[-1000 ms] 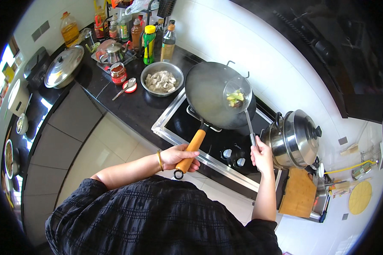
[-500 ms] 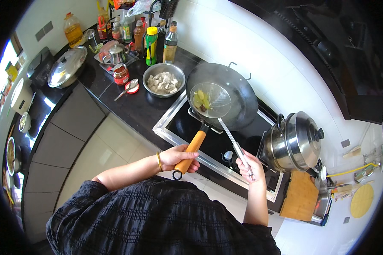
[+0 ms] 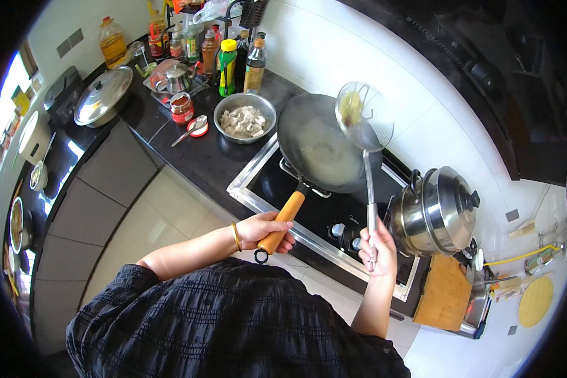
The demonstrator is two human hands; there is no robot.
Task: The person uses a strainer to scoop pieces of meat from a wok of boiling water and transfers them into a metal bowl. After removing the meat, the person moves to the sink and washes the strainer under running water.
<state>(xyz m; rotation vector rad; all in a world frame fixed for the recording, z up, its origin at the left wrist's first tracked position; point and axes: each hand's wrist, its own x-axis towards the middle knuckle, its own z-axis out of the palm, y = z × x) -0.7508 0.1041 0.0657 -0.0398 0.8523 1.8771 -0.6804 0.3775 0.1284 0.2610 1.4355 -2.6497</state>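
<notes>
My left hand [image 3: 257, 230] is wrapped around the wooden handle of the dark wok [image 3: 291, 133], which sits on the stove. Cloudy pale liquid [image 3: 327, 154] lies in the wok. My right hand [image 3: 380, 252] grips the metal handle of a wire-mesh skimmer [image 3: 377, 120], raised over the wok's right rim and tilted. Some yellow-green pieces, perhaps leaves [image 3: 351, 108], rest in its mesh, slightly blurred. Left of the wok stands a steel bowl [image 3: 272, 129] holding pale chunks that look like meat [image 3: 242, 121].
A lidded steel steamer pot [image 3: 447, 208] stands right of the wok, with a wooden cutting board [image 3: 444, 293] beyond it. On the counter are an open red jar [image 3: 182, 110], a spoon on a red lid [image 3: 196, 126], a teapot [image 3: 175, 79], several bottles [image 3: 254, 66] and a lidded pan [image 3: 104, 94].
The skimmer has risen from inside the wok and moved right, carrying the yellow-green pieces. My right hand has shifted slightly right. My left hand stays on the wok handle.
</notes>
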